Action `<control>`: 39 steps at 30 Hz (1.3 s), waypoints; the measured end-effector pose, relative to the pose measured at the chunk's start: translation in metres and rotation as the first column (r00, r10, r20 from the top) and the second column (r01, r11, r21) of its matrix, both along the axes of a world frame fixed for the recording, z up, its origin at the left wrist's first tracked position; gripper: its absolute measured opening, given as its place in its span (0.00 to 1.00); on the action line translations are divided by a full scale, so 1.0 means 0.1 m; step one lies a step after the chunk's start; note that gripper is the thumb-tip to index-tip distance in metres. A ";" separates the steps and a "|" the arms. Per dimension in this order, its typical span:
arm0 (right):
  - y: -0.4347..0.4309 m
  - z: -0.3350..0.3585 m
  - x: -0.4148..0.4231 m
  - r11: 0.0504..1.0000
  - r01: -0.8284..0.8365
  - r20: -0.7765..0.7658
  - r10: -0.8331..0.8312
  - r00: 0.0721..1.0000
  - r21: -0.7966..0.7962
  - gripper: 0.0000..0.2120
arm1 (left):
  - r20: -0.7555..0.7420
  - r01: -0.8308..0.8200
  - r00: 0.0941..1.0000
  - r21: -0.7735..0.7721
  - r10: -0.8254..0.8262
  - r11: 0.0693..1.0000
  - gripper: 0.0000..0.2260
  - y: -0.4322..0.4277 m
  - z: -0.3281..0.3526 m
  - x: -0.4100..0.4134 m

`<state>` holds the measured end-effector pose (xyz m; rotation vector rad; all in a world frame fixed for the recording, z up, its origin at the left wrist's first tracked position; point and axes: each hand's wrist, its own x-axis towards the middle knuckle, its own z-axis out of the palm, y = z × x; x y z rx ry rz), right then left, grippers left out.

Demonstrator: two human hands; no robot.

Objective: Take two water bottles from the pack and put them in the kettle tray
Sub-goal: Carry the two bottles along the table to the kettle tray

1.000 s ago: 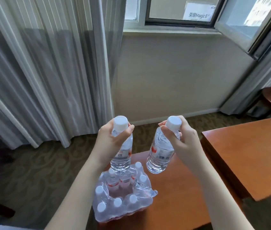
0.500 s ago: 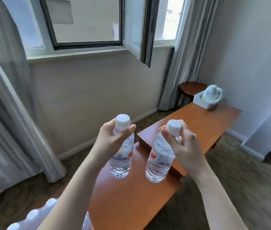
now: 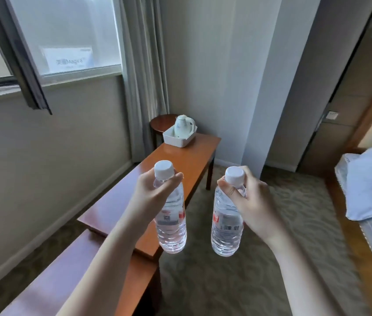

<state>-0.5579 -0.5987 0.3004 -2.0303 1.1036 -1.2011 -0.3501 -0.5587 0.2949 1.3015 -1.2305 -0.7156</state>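
Since the earlier frame both hands are swinging toward the tray, the pack dropping out of view. Left hand (image 3: 150, 192) is gripping the left bottle (image 3: 171, 215) by its neck, and right hand (image 3: 252, 201) is gripping the right bottle (image 3: 226, 222) likewise, both hanging upright. Carrying appears underway; well ahead, the tray (image 3: 178, 137) is holding a kettle (image 3: 184, 125) on the table (image 3: 180, 160), so next comes walking forward and lowering both beside it.

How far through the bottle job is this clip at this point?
Done: both bottles are out of the pack. In hand: the left hand grips the left bottle and the right hand grips the right bottle, both at the neck. Left: reaching the kettle tray at the table's far end, which holds only the kettle.
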 end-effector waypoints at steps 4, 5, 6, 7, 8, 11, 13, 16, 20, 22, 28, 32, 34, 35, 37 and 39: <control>-0.38 -0.04 -0.43 0.992 0.124 0.025 -0.123 0.992 -0.029 0.20 | 0.014 0.102 0.995 0.017 -0.103 0.995 0.09 -0.57 -0.07 -0.43; -0.48 -0.05 -0.52 0.989 0.147 0.039 -0.146 0.988 -0.023 0.20 | 0.024 0.128 0.991 0.019 -0.129 0.992 0.10 -0.72 -0.09 -0.51; -0.59 -0.06 -0.59 0.986 0.166 0.049 -0.166 0.985 -0.010 0.19 | 0.036 0.149 0.988 0.022 -0.150 0.989 0.11 -0.88 -0.12 -0.57; -0.72 -0.06 -0.66 0.983 0.182 0.055 -0.182 0.982 0.009 0.19 | 0.047 0.166 0.985 0.026 -0.167 0.986 0.11 -1.05 -0.14 -0.63; -0.86 -0.07 -0.72 0.981 0.192 0.060 -0.193 0.979 0.030 0.20 | 0.053 0.179 0.982 0.029 -0.180 0.983 0.12 -1.24 -0.17 -0.67; -1.35 -0.06 -0.83 0.979 0.188 0.080 -0.194 0.978 0.080 0.22 | 0.050 0.217 0.975 0.024 -0.218 0.976 0.10 -1.84 -0.22 -0.77; -1.73 -0.06 -0.84 0.978 0.188 0.079 -0.196 0.977 0.093 0.21 | 0.054 0.245 0.968 0.006 -0.245 0.970 0.09 -2.28 -0.26 -0.79; -2.37 -0.03 -0.83 0.971 0.208 0.084 -0.219 0.972 0.119 0.20 | 0.054 0.263 0.964 -0.004 -0.262 0.965 0.10 -2.97 -0.27 -0.79; -3.13 0.02 -0.81 0.964 0.242 0.080 -0.251 0.965 0.111 0.20 | 0.063 0.280 0.958 -0.002 -0.279 0.960 0.10 -3.79 -0.25 -0.83; -3.49 0.05 -0.83 0.960 0.266 0.054 -0.272 0.961 0.092 0.19 | 0.069 0.287 0.956 -0.003 -0.286 0.958 0.09 -4.15 -0.23 -0.87; -4.56 -0.03 -0.97 0.959 0.276 -0.018 -0.275 0.961 0.068 0.17 | 0.072 0.283 0.956 0.016 -0.284 0.959 0.08 -5.18 -0.30 -0.95; -5.36 -0.12 -1.09 0.970 0.232 -0.024 -0.231 0.973 0.077 0.16 | 0.081 0.253 0.964 0.003 -0.253 0.967 0.08 -5.89 -0.38 -1.01; -5.79 -0.15 -1.13 0.978 0.188 -0.004 -0.188 0.982 0.091 0.19 | 0.084 0.213 0.974 0.000 -0.213 0.977 0.08 -6.25 -0.41 -1.03; -6.02 -0.16 -1.14 0.982 0.166 0.004 -0.167 0.986 0.095 0.19 | 0.082 0.196 0.977 0.003 -0.196 0.981 0.08 -6.43 -0.41 -1.05; -6.44 -0.19 -1.15 0.986 0.111 0.019 -0.114 0.993 0.123 0.19 | 0.076 0.170 0.982 0.015 -0.171 0.985 0.09 -6.76 -0.42 -1.07; -6.85 -0.20 -1.13 0.990 0.055 0.005 -0.056 0.998 0.130 0.20 | 0.072 0.139 0.988 0.019 -0.140 0.990 0.11 -7.06 -0.42 -1.08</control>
